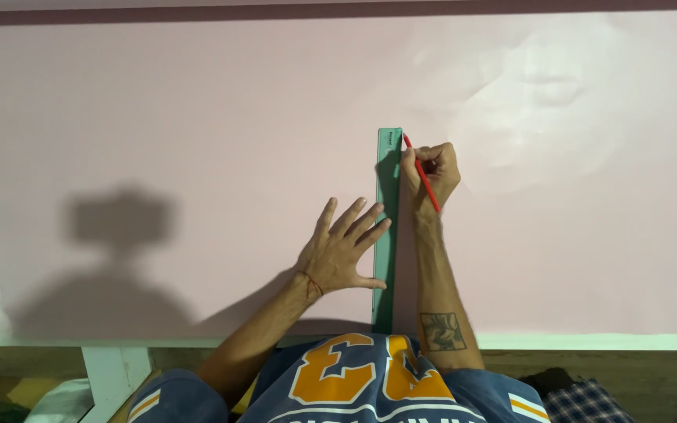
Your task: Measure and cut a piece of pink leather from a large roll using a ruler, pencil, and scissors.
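Observation:
A long green ruler (pixel 388 176) lies lengthwise on a wide pale pink sheet (pixel 158 117) that covers the table. My left hand (pixel 344 251) rests flat on the sheet with fingers spread, its fingertips and thumb pressing the ruler's left edge. My right hand (pixel 432 172) is closed around a red pencil (pixel 425 182), whose tip touches the sheet at the ruler's right edge near the ruler's far end.
The table's white front edge (pixel 589 341) runs across the bottom, with a white leg (pixel 115 376) at lower left. Crumpled white material (pixel 56 399) lies on the floor at left. Checked cloth (pixel 585 403) is at lower right. Wrinkles mark the sheet at upper right.

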